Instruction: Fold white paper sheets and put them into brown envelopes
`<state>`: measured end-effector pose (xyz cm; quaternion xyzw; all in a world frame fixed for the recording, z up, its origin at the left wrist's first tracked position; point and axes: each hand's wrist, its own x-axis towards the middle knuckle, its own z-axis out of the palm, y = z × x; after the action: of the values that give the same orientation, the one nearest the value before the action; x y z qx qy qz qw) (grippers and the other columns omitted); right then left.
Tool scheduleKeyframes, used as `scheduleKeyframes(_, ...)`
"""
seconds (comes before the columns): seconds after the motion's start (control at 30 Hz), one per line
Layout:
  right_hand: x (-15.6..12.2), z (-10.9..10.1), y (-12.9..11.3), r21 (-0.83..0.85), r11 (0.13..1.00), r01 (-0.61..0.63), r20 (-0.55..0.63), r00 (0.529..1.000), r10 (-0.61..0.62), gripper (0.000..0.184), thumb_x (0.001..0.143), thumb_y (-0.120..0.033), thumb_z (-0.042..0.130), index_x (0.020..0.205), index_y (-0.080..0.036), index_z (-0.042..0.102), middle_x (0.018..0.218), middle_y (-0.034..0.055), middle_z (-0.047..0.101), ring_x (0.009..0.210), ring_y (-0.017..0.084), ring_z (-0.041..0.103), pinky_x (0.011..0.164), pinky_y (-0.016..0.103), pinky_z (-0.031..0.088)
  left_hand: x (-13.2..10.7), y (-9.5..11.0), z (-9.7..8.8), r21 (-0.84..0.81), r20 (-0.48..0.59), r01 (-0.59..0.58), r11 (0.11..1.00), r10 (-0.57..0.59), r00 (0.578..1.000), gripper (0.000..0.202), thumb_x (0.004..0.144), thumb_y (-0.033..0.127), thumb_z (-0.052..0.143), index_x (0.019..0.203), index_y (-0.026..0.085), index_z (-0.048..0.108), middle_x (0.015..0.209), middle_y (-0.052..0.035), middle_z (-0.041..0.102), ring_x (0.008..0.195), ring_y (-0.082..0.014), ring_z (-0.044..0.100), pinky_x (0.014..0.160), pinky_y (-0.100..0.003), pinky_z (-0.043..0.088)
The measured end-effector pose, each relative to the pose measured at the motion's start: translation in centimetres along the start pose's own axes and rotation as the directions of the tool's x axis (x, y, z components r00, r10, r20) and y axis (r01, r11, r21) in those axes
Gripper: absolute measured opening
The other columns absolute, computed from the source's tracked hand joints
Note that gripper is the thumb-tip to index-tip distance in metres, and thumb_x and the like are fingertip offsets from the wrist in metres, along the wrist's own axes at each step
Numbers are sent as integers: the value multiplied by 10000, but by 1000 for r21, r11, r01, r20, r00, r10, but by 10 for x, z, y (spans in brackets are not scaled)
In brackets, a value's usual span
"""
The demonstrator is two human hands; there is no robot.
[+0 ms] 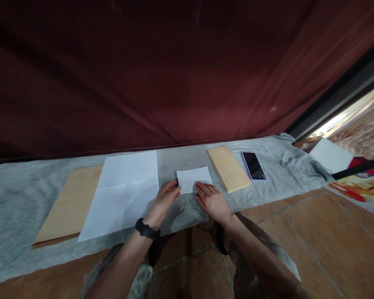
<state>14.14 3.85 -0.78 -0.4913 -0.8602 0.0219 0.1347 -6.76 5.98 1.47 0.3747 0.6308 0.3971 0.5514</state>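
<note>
You are resting your left hand [163, 200] and right hand [210, 202] flat and open, gripping nothing, with fingertips touching the near edge of the small folded white paper [195, 178]. It is lying on the grey cloth [15, 199], between the large white sheet [124, 193] and the brown envelope [229, 168].

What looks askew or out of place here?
Little. The gray cloth bunches into wrinkles at its right end, and the creased white sheet lies slanted over the large brown envelope. Nothing looks spilled or torn.

Both hands [187, 201] flat at folded white paper [193, 179] on grey cloth [15, 199]
</note>
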Motion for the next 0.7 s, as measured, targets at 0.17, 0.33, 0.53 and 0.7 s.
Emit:
scheduleKeyframes(0.17,8,0,-10,-8,997,-77,2,997,77,416,1002,-244,468,1403,-170,552,1446,134,576,1216,282,617,1035,452,501,-4,6,10,-17,140,-72,997,74,987,314,675,410,746,864,162,717,753,-33,708,650,-154,621,580,-245,427)
scheduleKeyframes(0.33,16,-8,-16,30,976,-216,-17,976,216,398,993,-213,468,1378,-215,569,1407,121,608,1136,268,663,969,394,532,-11,14,21,-120,181,-143,982,163,970,377,733,512,726,874,163,713,821,-58,734,730,-175,661,648,-262,479)
scheduleKeyframes(0.53,27,-23,5,713,627,-314,-201,766,611,269,970,-376,489,1020,-206,691,937,74,746,810,224,698,761,341,569,-8,11,19,-160,38,-179,971,187,982,517,790,585,672,1091,166,699,1174,-120,711,1044,-234,667,800,-307,521)
scheduleKeyframes(0.7,29,-19,16,986,-137,-94,162,728,666,242,778,-405,729,882,-210,627,815,11,717,720,177,688,711,317,599,-3,5,18,-272,33,-68,960,80,996,521,721,506,762,1113,181,653,1149,-98,710,1022,-223,674,834,-330,534)
